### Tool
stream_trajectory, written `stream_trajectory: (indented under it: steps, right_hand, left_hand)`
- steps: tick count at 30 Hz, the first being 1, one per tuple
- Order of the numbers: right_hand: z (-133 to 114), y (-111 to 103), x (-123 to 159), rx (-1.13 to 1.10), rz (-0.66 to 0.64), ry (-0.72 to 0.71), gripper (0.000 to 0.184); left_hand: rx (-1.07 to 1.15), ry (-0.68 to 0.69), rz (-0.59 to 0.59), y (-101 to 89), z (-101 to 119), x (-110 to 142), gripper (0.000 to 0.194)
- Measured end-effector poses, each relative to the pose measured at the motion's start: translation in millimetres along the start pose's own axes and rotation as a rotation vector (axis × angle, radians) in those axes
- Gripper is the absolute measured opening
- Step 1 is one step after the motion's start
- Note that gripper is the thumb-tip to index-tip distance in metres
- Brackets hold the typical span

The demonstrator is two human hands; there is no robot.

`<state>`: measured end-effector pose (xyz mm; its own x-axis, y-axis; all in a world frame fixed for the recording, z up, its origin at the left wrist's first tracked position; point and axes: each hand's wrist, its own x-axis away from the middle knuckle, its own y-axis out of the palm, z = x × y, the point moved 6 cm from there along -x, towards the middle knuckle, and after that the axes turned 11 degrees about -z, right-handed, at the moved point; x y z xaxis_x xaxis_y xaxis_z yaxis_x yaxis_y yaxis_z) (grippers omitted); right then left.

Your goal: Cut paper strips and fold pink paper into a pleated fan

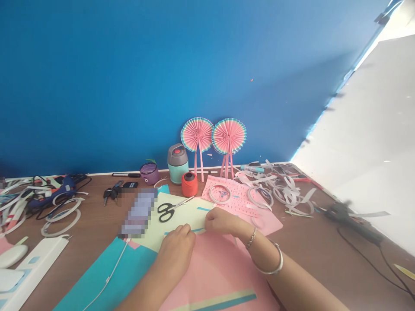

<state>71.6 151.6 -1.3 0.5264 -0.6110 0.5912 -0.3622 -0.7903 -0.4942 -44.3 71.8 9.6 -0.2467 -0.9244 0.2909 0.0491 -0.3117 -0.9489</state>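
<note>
My left hand (177,248) rests knuckles-up on the top edge of a pink paper sheet (220,276), fingers curled under. My right hand (220,221), with bracelets on the wrist, is closed at the same edge, pinching a thin teal strip (198,230) that lies where the pink sheet meets a pale yellow sheet (184,216). Black-handled scissors (170,209) lie on the yellow sheet just beyond my hands. A teal sheet (110,276) lies under the pink one at the left.
Two pink paper fans (212,137) lean on the blue wall. Near them stand a flask (177,163), a purple cup (149,172) and a red thread spool (189,185). Tape rings (219,193), paper scraps (288,190), keys (112,192), a glue gun (52,192) and a cable (366,255) lie around.
</note>
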Motion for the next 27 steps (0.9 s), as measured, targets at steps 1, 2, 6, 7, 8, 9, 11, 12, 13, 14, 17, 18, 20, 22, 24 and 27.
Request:
stream_trajectory:
  steps: [1, 2, 6, 7, 8, 9, 11, 12, 13, 14, 17, 18, 20, 22, 24, 27]
  right_hand:
    - [-0.6, 0.4, 0.3, -0.011, -0.005, -0.002, 0.009]
    - [-1.0, 0.8, 0.4, -0.019, -0.008, -0.003, 0.01]
    - [-0.5, 0.6, -1.1, -0.02, 0.017, 0.004, 0.017]
    - [0.0, 0.5, -1.8, -0.015, 0.027, 0.006, 0.019]
    - [0.5, 0.5, -2.5, -0.011, 0.034, 0.007, 0.021]
    - [1.0, 0.6, -3.1, -0.007, 0.04, 0.006, 0.022]
    - [1.9, 1.0, -3.9, -0.001, 0.044, 0.003, 0.024]
    - [2.3, 1.2, -4.2, 0.002, 0.045, 0.002, 0.023]
    - [2.7, 1.4, -4.4, 0.004, 0.043, 0.0, 0.023]
    - [2.9, 1.6, -4.6, 0.006, 0.04, -0.002, 0.023]
    - [3.6, 2.1, -5.3, 0.011, 0.036, -0.011, 0.022]
    - [3.8, 2.1, -5.6, 0.013, 0.038, -0.013, 0.022]
    - [4.1, 2.2, -6.4, 0.018, 0.044, -0.014, 0.022]
    - [4.0, 2.5, -7.0, 0.024, 0.053, -0.01, 0.025]
    - [3.3, 2.9, -6.9, 0.029, 0.06, -0.003, 0.028]
    - [1.3, 3.3, -4.9, 0.037, 0.071, 0.014, 0.03]
  left_hand:
    - [-0.002, 0.003, 0.003, -0.7, 0.3, 0.3, 0.03]
    - [-0.004, 0.006, 0.004, -1.3, 0.6, 0.5, 0.031]
    - [-0.011, 0.013, -0.002, -1.2, 0.7, 0.6, 0.031]
    - [-0.009, 0.013, -0.005, -0.8, 0.5, 0.4, 0.031]
    - [-0.008, 0.013, -0.006, -0.4, 0.4, 0.2, 0.031]
    - [-0.006, 0.013, -0.006, -0.2, 0.4, 0.1, 0.03]
    - [-0.006, 0.013, -0.003, -0.4, 0.5, 0.0, 0.03]
    - [-0.005, 0.013, -0.001, -0.6, 0.6, 0.0, 0.03]
    - [-0.005, 0.013, 0.002, -1.0, 0.8, 0.1, 0.03]
    - [-0.004, 0.014, 0.005, -1.4, 1.1, 0.2, 0.03]
    - [-0.004, 0.014, 0.008, -2.3, 1.6, 0.7, 0.03]
    - [-0.004, 0.013, 0.009, -2.6, 1.6, 0.8, 0.03]
    - [-0.004, 0.012, 0.009, -3.0, 1.6, 1.0, 0.03]
    - [-0.004, 0.014, 0.005, -3.1, 1.7, 1.1, 0.03]
    - [-0.006, 0.015, 0.0, -2.9, 1.6, 1.0, 0.03]
    - [-0.005, 0.019, -0.002, -2.6, 1.7, 1.1, 0.031]
